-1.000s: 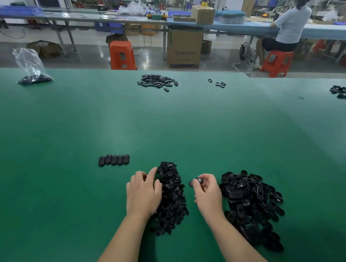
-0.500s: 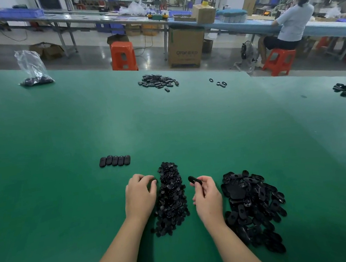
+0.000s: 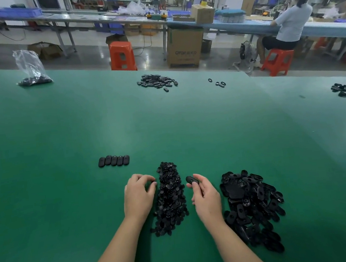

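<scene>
Black oval piece (image 3: 191, 180) at right hand (image 3: 207, 197) fingertips

surface: green table (image 3: 61, 132) | small-parts pile (image 3: 171, 195) | shell heap (image 3: 252, 203) | five-piece row (image 3: 113, 160) | plastic bag (image 3: 31, 71)

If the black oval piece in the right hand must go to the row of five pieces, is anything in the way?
Yes. The narrow pile of small black parts lies between the oval piece, pinched by the right hand, and the row of five. The left hand is beside that pile. Lifting over would probably clear both.
</scene>
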A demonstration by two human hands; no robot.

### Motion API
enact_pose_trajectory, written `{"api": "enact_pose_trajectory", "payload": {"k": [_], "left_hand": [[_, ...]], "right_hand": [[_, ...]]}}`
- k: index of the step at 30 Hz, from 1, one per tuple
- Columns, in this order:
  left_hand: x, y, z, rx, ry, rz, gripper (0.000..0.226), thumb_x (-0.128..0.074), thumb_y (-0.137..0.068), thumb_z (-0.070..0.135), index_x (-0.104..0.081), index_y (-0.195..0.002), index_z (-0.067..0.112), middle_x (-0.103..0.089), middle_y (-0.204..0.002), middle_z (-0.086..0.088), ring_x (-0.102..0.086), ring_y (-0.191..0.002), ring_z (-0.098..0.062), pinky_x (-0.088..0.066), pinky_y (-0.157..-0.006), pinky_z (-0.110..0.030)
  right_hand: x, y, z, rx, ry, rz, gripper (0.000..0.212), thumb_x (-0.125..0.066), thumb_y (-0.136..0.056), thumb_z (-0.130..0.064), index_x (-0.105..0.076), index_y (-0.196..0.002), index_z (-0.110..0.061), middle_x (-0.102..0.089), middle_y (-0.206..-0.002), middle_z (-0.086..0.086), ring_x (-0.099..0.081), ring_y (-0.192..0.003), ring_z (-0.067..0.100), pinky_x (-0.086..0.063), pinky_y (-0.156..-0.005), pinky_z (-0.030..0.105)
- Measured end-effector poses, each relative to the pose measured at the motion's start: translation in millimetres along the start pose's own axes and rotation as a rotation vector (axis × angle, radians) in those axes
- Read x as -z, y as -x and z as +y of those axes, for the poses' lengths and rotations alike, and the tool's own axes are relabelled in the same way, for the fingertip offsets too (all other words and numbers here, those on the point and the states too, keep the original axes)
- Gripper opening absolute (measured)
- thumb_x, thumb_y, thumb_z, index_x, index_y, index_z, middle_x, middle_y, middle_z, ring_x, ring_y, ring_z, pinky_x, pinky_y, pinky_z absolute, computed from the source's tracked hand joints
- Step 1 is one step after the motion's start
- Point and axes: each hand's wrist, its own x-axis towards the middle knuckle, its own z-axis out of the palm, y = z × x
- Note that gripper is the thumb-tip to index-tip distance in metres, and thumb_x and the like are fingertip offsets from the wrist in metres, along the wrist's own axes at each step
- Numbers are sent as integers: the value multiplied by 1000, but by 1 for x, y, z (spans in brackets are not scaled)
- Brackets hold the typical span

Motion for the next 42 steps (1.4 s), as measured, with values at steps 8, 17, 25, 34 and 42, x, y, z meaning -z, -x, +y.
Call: {"api": "enact_pose_trajectory", "payload": {"k": [8, 17, 25, 34, 42], "left_hand": [[4, 3, 0, -14, 87, -4, 14, -64, -95, 18, -72, -105, 21, -66, -96, 14, -60, -92, -8, -51, -94, -43], [5, 3, 2, -10, 93, -1, 15, -64, -95, 18, -74, -106, 21, -67, -98, 11, -60, -90, -10, -51, -92, -42], [7, 3, 3, 49, 130, -18, 16, -69, -91, 16, -74, -102, 26, -67, -92, 19, -59, -83, 0, -50, -78, -21], [20, -10, 8, 277, 473, -64, 16, -72, -90, 16, -76, -96, 30, -74, -90, 14, -68, -87, -3, -48, -72, -15], [29, -14, 20, 378, 662, -173, 10, -76, -86, 12, -79, -88, 22, -77, -87, 10, -67, -88, -3, -42, -72, -15]], "right_hand": [[1, 0, -2, -41, -95, 8, 28, -49, -106, -15, -60, -125, -34, -76, -95, -15, -56, -56, 3, -54, -56, 23], [3, -1, 0, -56, -130, 26, 25, -46, -107, -13, -64, -120, -24, -74, -94, -6, -56, -56, 2, -53, -55, 22], [1, -2, -3, -57, -118, 29, 22, -47, -107, -17, -62, -117, -29, -73, -92, -7, -55, -54, 3, -50, -51, 21], [0, -2, -5, -46, -45, 28, 23, -47, -107, -18, -62, -115, -34, -74, -90, -13, -53, -55, 10, -52, -55, 36], [0, -1, -6, -56, -55, 31, 25, -48, -106, -18, -62, -110, -38, -75, -90, -14, -53, -55, 10, -49, -55, 34]]}}
